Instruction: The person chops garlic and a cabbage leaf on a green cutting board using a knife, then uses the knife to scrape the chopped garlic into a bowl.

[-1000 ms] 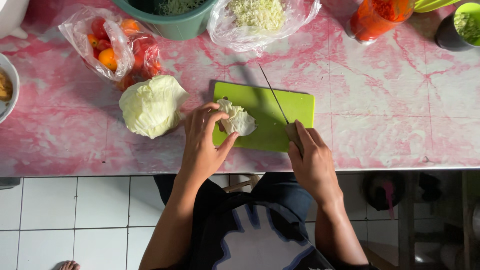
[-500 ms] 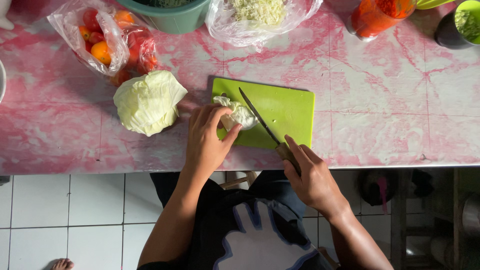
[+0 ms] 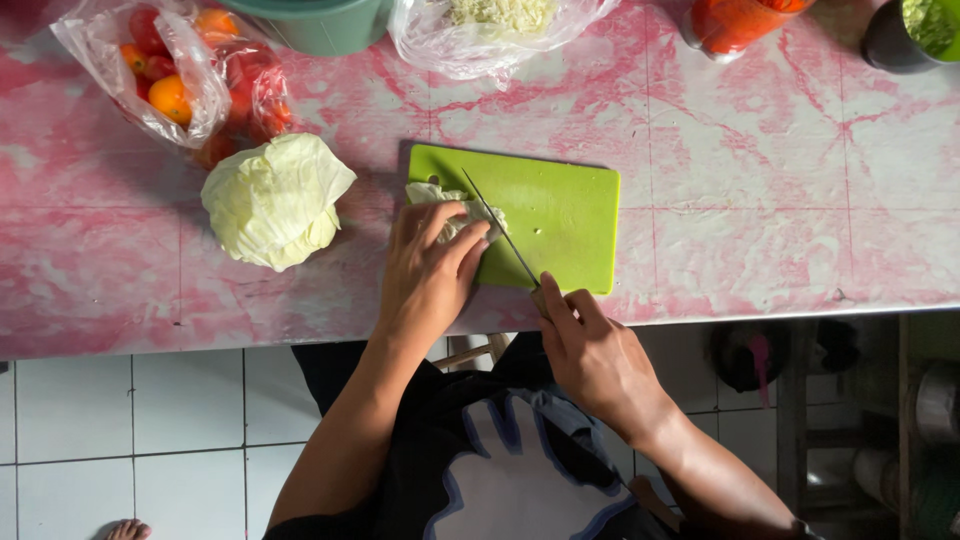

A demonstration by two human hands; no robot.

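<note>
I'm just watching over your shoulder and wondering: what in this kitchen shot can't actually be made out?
- Cabbage piece on the green cutting board: head view, mostly covered by the left hand.
- Knife handle: hidden inside the right hand.
- Green tub and orange-red container: cut off by the top edge.
- Shelves under the counter: too dark.

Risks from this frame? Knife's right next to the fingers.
1. The knife blade runs against the left hand fingertips pinning the cabbage piece; a slip could cut them.
2. The cutting board sits near the counter's front edge; the right hand pushing could shift it.
</note>
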